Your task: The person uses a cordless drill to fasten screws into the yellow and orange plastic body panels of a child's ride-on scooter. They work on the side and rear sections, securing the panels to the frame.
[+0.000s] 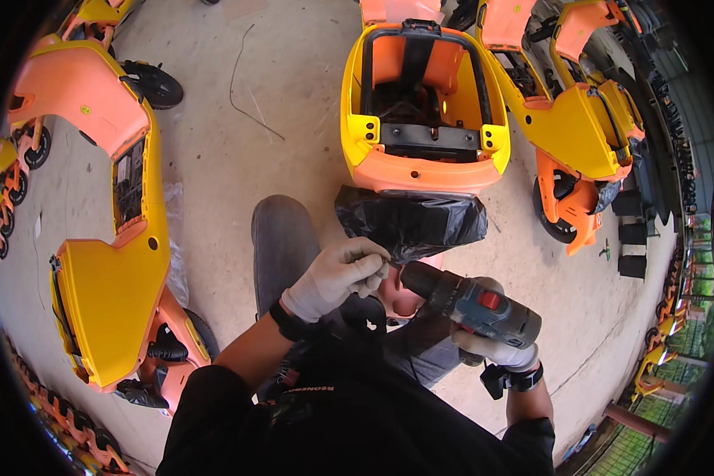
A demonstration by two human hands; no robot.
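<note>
Gloved hands at cordless drill, seated before open scooter body.

Nearest: right hand (496, 345) in pale work glove clenched round grip of dark grey-blue cordless drill with red switch (472, 305), chuck aimed up-left. Left hand (337, 274), same glove type, fingertips pinched at drill's bit tip, just below crumpled black plastic bag (411, 222). Grey trouser knee (282, 234) raised beside left hand. Beyond bag: yellow-and-orange plastic scooter body shell (424, 111), seat compartment open, black frame visible inside. More yellow-orange scooter shells left (107, 278) and right (579, 127), all on bare concrete floor (246, 143).
</note>
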